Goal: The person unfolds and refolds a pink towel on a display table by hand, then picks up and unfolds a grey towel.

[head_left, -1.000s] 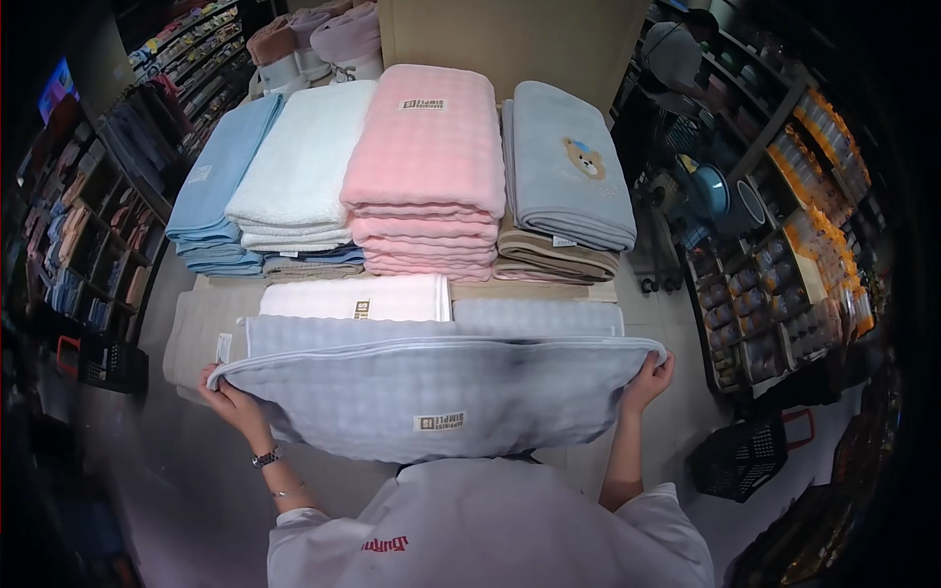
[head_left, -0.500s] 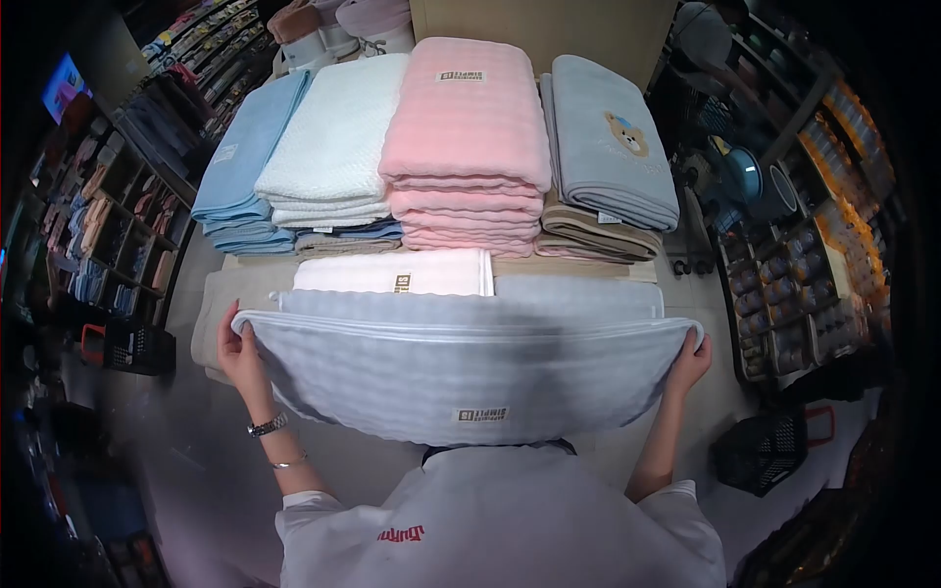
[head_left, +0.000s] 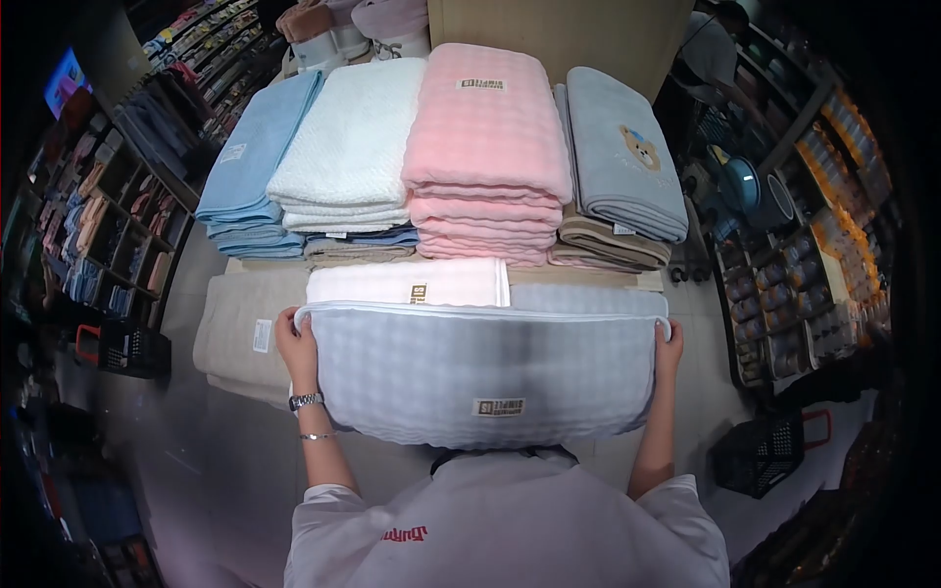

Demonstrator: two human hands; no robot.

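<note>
A grey-blue quilted towel [head_left: 490, 372] is stretched wide in front of my chest, with a small label near its lower middle. My left hand [head_left: 297, 338] pinches its upper left corner, and my right hand [head_left: 668, 338] grips the upper right corner. Its top edge runs nearly level between them. Just beyond lie a white folded towel [head_left: 392, 281] and another grey-blue folded towel [head_left: 588, 296]. A beige folded towel [head_left: 240, 328] with a white tag is left of my left hand.
Behind stand stacks of blue [head_left: 255, 147], white [head_left: 348, 137], pink [head_left: 485, 137] and grey bear-embroidered towels [head_left: 622, 147]. Black baskets are at left [head_left: 132, 348] and right [head_left: 765, 456]. Shelves line both sides; a person [head_left: 708, 49] is at upper right.
My left hand has moved right, nearer my right hand, which has shifted slightly left. The towel's span is narrower and it hangs flatter. More of the beige towel and its tag shows.
</note>
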